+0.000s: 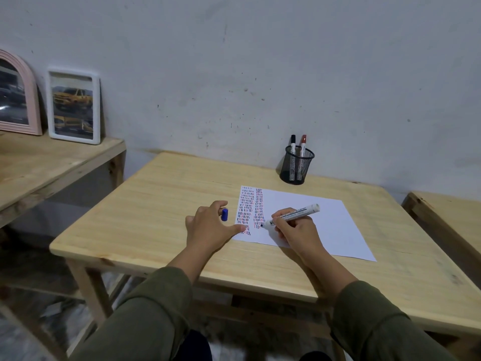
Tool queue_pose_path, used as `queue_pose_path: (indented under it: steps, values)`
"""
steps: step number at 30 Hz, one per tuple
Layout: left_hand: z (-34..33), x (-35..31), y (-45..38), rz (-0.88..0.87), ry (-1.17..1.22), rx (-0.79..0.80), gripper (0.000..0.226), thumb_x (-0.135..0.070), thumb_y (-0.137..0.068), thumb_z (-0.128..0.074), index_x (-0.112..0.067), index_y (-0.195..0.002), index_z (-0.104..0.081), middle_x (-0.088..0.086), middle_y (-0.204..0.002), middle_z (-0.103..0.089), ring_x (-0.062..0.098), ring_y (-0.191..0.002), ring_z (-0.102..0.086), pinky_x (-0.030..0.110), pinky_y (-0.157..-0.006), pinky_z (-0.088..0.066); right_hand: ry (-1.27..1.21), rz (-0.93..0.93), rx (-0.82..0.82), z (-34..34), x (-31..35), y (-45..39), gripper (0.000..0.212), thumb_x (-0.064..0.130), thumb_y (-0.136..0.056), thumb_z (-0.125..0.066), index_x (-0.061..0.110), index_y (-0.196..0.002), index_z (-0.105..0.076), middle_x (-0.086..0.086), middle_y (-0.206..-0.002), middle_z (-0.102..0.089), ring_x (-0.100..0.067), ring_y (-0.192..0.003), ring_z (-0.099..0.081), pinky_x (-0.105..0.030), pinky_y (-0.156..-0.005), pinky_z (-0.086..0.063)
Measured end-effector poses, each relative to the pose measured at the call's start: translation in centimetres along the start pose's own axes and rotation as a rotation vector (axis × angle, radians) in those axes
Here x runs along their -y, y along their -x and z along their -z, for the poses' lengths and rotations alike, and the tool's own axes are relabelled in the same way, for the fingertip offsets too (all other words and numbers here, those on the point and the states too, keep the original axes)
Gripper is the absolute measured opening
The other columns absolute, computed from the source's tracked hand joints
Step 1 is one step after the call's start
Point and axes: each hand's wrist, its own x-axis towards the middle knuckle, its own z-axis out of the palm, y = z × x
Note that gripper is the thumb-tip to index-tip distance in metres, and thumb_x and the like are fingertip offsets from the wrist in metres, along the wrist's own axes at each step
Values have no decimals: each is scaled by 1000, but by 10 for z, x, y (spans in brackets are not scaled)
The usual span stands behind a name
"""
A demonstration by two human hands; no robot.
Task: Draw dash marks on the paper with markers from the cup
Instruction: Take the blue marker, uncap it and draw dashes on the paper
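A white paper [320, 225] lies on the wooden table [161, 204], with two columns of blue, red and dark dash marks along its left side. My right hand [296, 231] grips a white marker [291, 215], its tip touching the paper at the bottom of the second column. My left hand [210, 227] rests at the paper's left edge, holding a blue marker cap [224, 214] between its fingers, one finger pressing on the sheet. A black mesh cup [296, 166] stands behind the paper and holds a black-capped marker [293, 144] and a red-capped marker [303, 145].
A second wooden table [39, 162] at the left carries a white picture frame [73, 105] and a pink arched frame [18, 95] leaning on the wall. Another wooden piece [447, 212] stands at the right. The wall runs close behind the cup.
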Motion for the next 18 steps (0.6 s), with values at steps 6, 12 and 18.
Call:
queue_pose_path:
  steps: [6, 12, 18]
  values:
    - [0, -1, 0, 0, 0, -1, 79, -66, -64, -67, -32, -132, -44, -10, -121, -61, 14, -119, -49, 37, -97, -29, 22, 17, 7, 1, 0, 1, 12, 15, -88, -56, 17, -83, -67, 0, -73, -64, -12, -70, -60, -23, -60, -48]
    - [2, -1, 0, 10, 32, 0, 58, -55, -76, -61, -34, -129, -47, -10, -119, -62, 11, -122, -46, 35, -97, -27, 24, 8, 6, 0, 2, 1, 14, 16, -89, -55, 18, -81, -66, 0, -73, -63, -12, -70, -59, -23, -60, -48]
    - [1, -1, 0, 30, 120, -23, 23, -30, -92, -50, -36, -111, -62, -8, -105, -67, 13, -112, -52, 28, -90, -28, -111, -32, -42, 2, 5, 4, 11, 12, -87, -58, 13, -89, -69, -4, -70, -64, -14, -65, -58, -21, -58, -46]
